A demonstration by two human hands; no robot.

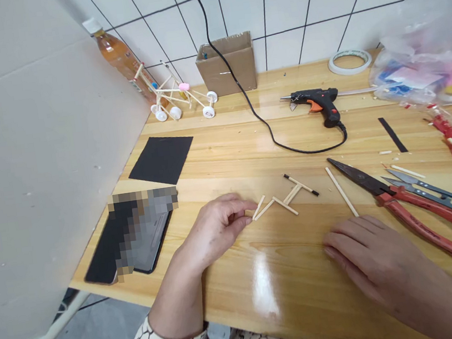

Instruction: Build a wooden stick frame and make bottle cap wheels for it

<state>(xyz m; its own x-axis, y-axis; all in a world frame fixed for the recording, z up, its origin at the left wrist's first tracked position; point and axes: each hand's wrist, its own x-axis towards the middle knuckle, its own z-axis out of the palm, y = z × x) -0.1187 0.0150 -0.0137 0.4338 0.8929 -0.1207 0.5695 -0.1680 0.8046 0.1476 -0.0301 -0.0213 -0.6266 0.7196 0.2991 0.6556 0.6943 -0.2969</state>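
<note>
My left hand rests on the table, thumb and forefinger closed at the pointed end of a small frame of glued wooden sticks. The frame lies flat: a V shape at its left, a crossbar in the middle and a black-tipped crossbar at its right. To the right, my right hand lies palm down with its fingers curled in; the fingertips are hidden and nothing shows in them. A loose wooden stick lies just beyond its knuckles. Beside that hand are red-handled pliers and grey thread snips.
A black glue gun lies at the back, its cord looping across the table. A stick model with white wheels, a bottle and a cardboard box stand by the wall. Black card and a phone lie left.
</note>
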